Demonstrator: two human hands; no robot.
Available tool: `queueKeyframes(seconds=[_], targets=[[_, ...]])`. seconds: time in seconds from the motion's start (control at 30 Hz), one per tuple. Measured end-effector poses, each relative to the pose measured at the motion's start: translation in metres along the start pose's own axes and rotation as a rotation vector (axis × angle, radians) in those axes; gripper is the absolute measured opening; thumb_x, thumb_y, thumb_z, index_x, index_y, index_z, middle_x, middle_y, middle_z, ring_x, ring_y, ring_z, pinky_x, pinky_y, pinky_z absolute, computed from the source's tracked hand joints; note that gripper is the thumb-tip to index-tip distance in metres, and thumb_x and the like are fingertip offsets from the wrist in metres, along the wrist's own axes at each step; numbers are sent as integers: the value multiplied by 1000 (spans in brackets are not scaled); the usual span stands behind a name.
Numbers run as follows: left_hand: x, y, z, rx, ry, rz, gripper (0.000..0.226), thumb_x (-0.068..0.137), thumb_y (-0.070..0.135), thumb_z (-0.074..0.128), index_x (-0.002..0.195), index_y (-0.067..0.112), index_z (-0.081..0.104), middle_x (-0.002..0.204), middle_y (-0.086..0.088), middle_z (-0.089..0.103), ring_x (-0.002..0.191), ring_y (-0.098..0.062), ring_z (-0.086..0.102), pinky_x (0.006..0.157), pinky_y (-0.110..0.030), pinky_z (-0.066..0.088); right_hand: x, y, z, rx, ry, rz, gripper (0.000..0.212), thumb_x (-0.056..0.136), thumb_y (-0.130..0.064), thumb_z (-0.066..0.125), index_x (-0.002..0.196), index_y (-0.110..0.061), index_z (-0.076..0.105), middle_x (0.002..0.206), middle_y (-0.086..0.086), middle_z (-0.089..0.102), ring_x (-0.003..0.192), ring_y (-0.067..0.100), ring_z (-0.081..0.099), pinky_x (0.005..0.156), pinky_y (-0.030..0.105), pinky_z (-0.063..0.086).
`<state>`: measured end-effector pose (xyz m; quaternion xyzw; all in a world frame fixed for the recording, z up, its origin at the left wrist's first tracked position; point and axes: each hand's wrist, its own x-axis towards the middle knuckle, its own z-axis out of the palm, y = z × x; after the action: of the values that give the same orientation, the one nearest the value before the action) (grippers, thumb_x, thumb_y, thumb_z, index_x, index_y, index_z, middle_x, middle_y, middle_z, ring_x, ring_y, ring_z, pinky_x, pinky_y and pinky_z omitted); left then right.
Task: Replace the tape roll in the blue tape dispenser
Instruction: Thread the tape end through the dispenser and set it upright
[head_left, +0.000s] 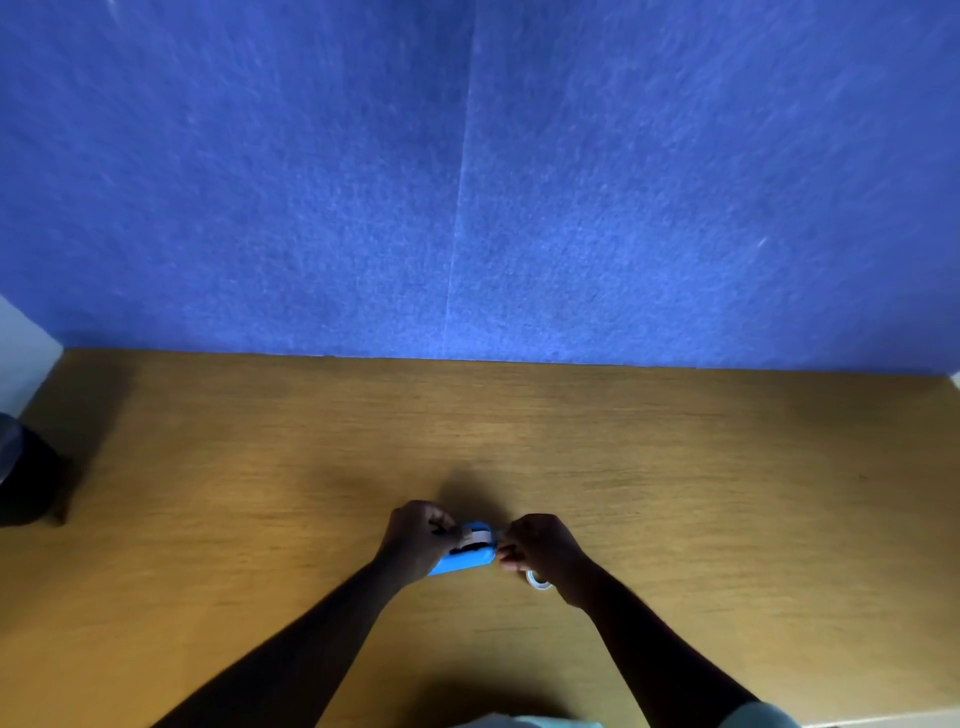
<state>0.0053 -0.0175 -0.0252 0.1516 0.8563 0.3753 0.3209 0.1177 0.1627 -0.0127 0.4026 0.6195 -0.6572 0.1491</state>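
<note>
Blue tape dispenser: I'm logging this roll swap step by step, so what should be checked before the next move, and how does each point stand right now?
1. Blue tape dispenser is steadied: ok, the left hand grips its left end, near the wooden table.
2. Right hand is at the working end: ok, its fingers meet the dispenser's right end.
3. A roll sits in the dispenser: ok, a white roll shows at its top.
4. Roll fully seated: cannot tell, too small and shadowed.
5. Loose tape ring is out of the way: ok, it sits by the right wrist, beside the dispenser.
6. Which roll is new: cannot tell.
</note>
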Motion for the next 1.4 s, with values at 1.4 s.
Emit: queueKeyframes(seconds=[1.4], targets=[[-7,2,8,-30,37,62,29,75,43,81,92,21,72,90,9,73,83,-7,69,69,-20,55,-2,-4,3,-59,111,-130,7,86,2,74,85,6,80,89,30,77,80,31,77,79,36,66]])
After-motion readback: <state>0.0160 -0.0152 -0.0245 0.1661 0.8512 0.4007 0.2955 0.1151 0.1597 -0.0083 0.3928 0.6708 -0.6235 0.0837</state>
